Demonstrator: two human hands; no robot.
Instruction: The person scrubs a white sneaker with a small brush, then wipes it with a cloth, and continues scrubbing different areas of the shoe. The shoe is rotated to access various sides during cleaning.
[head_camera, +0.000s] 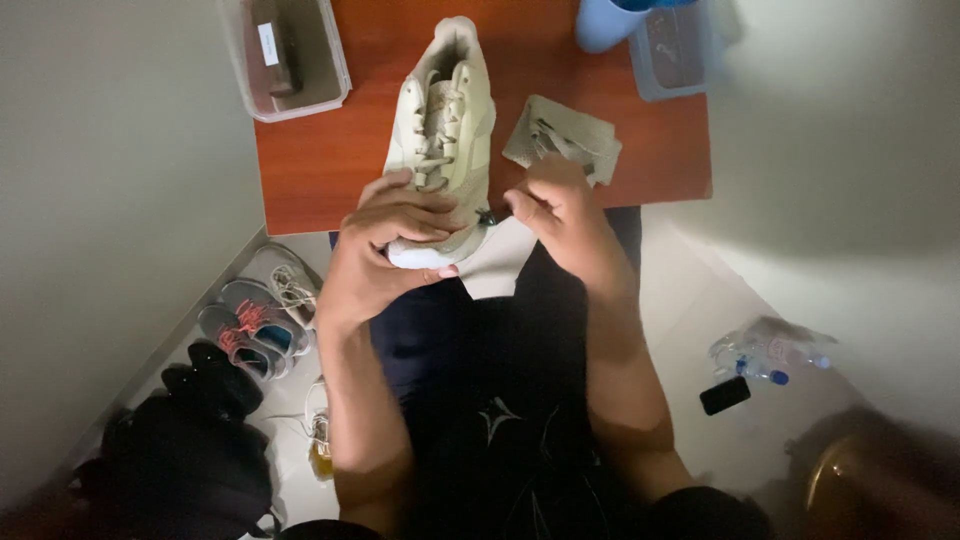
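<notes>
A cream lace-up sneaker (445, 110) lies lengthwise on a reddish wooden table (320, 170), its toe toward me at the table's front edge. My left hand (385, 240) wraps around the toe of the sneaker. My right hand (560, 205) is just right of the toe, fingers pinched on a small dark thing by the shoe's side; what it is cannot be told. A folded beige cloth (565, 135) lies on the table behind my right hand.
A clear plastic box (290, 55) holding a dark block stands at the table's back left, and a blue-grey container (665, 50) at the back right. Several shoes (255, 320) and a black bag (185, 460) lie on the floor at left. A plastic bottle (765, 355) and a phone (725, 395) lie at right.
</notes>
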